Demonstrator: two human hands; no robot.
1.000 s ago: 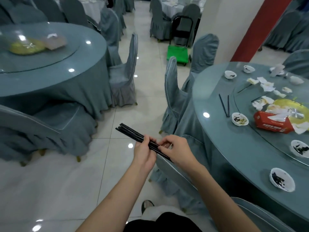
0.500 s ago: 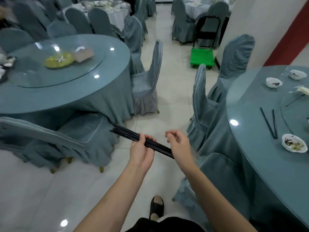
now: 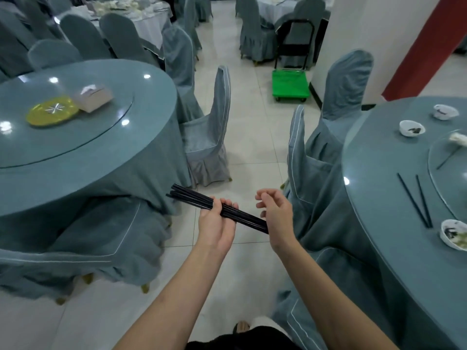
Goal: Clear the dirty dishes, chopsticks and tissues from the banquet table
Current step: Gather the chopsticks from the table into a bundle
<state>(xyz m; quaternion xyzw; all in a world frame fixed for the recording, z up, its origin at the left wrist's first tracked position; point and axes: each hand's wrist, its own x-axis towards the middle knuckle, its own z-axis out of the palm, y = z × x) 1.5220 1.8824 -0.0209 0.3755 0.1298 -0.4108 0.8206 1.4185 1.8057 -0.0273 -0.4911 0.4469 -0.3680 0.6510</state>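
The left hand grips a bundle of black chopsticks over the tiled floor, fingers curled round the middle of the sticks, which slant from upper left to lower right. The right hand sits just beside the bundle's lower end, its fingers loosely bent and spread and holding nothing; whether its palm touches the stick tips cannot be told.

Right of the chopstick bundle stands the dirty round tabletop, draped in blue-grey cloth. On it, nearest the bundle, a loose pair of black chopsticks lies with the tips meeting toward the near edge. Just beyond that pair's near end sits a small white bowl holding dark scraps and pale greenish leftovers. Farther back on the same tabletop, a second white bowl holds a dark smear, and a third bowl behind it has contents too small to make out. A glass turntable covers the tabletop's inner part, with a crumpled white tissue and one thin dark stick on it.

Left of the bundle is another round tabletop, carrying a yellow dish and a grey tissue box with a white tissue poking out of its top. Covered chairs stand between the two tabletops, and a green cart is parked well beyond the bundle, by the white pillar.
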